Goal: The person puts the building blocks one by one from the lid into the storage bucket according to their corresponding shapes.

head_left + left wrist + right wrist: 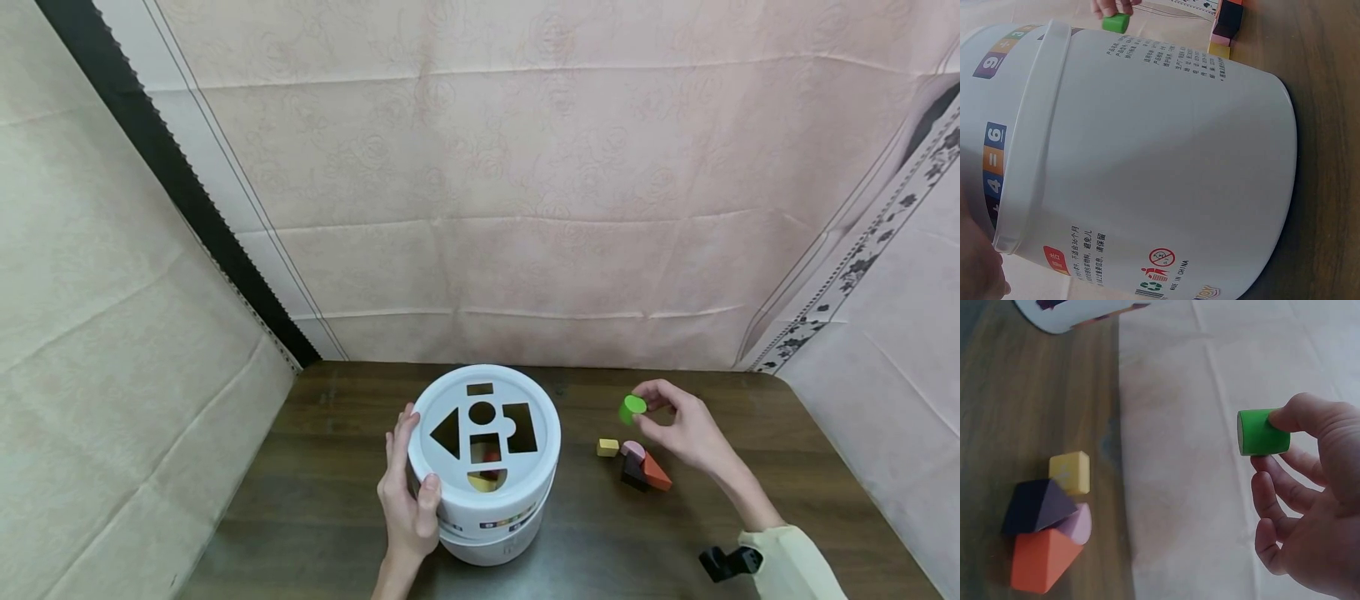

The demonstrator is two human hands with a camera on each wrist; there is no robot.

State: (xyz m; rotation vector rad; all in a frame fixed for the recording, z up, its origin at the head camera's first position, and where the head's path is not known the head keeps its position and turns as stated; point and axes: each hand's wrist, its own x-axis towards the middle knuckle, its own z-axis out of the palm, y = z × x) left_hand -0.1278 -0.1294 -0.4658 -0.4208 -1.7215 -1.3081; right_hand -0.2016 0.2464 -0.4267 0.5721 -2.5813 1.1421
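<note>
A white shape-sorter bucket (495,521) stands on the table, its round lid (450,392) cut with a triangle, a circle, squares and other holes. My left hand (408,500) holds the bucket's left side near the lid, thumb at the front. Through the lower holes, yellow and red pieces show inside. My right hand (678,425) pinches a green cylinder block (1263,432) between thumb and fingertips, raised above the table to the right of the bucket. Below it lie a yellow block (1069,473), a black block (1035,506), a pink block (1077,525) and an orange-red wedge block (1041,559).
The dark wooden table (322,467) ends at a pale cloth backdrop (525,208), with more cloth on both sides. A black strap mount (729,563) sits on the right wrist by the pale sleeve (795,562).
</note>
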